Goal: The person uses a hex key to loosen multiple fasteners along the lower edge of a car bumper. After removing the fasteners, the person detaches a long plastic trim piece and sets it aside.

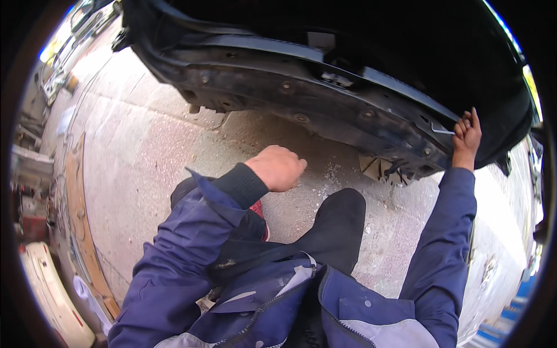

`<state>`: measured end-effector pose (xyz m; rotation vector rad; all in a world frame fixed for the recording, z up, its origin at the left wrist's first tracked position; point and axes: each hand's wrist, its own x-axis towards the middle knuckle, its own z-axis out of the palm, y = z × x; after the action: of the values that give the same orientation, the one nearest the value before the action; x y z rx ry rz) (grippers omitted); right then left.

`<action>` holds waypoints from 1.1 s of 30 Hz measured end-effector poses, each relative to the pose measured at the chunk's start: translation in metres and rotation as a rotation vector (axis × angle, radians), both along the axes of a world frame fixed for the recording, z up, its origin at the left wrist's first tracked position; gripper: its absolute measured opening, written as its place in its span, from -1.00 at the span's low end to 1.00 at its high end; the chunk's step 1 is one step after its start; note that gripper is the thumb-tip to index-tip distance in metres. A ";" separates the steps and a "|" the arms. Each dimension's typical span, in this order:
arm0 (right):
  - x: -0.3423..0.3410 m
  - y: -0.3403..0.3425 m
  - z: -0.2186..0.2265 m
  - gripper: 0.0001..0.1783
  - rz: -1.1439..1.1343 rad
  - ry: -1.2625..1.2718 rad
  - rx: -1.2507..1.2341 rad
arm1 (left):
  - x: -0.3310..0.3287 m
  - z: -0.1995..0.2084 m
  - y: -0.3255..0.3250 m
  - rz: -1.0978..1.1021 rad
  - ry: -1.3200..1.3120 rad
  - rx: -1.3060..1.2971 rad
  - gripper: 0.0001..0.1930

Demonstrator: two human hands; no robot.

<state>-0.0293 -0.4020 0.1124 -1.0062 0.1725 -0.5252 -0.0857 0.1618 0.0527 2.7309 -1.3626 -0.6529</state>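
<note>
the right hand (466,136) is up at the right end of the car's (249,81) dark underside, fingers curled around a thin metal rod (444,132), with one finger sticking up free. the left hand (277,168) hangs over the ground (151,139), well apart from the car, knuckles up and fingers bent under; i cannot tell what, if anything, it holds. the work seems to be at placing or working the rod along the car's edge; the next move probably calls for a firm grip and a careful aim. the rod's long axis runs roughly left to right, dipping slightly toward the hand; its bent free end points left, near a bolt (427,152).
</note>
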 end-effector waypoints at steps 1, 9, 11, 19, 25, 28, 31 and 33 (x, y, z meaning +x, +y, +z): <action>0.001 -0.004 0.000 -0.64 -0.009 0.007 0.001 | -0.002 -0.004 0.000 -0.016 -0.009 -0.046 -0.63; 0.004 -0.019 -0.001 -0.61 0.057 -0.013 -0.035 | -0.004 -0.008 0.006 0.057 -0.160 -0.170 -0.74; 0.004 -0.017 -0.001 -0.62 0.030 -0.008 -0.022 | -0.005 -0.006 0.007 0.043 -0.151 -0.166 -0.77; 0.004 -0.013 0.000 -0.60 0.012 0.014 -0.067 | -0.008 -0.004 0.014 0.081 -0.110 -0.149 -0.77; 0.004 -0.017 -0.004 -0.59 0.031 -0.013 -0.032 | -0.012 -0.007 0.018 0.071 -0.122 -0.157 -0.75; 0.004 -0.015 -0.004 -0.60 0.032 -0.012 -0.031 | -0.014 -0.007 0.018 0.058 -0.120 -0.126 -0.70; 0.004 -0.012 -0.004 -0.61 0.009 -0.011 -0.023 | -0.014 -0.006 0.017 0.048 -0.103 -0.107 -0.66; 0.002 -0.010 -0.003 -0.61 0.014 -0.011 -0.019 | -0.014 -0.005 0.016 0.043 -0.095 -0.089 -0.64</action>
<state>-0.0275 -0.4124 0.1094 -1.0226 0.1504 -0.5202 -0.0996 0.1775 0.0478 2.7437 -1.3123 -0.4541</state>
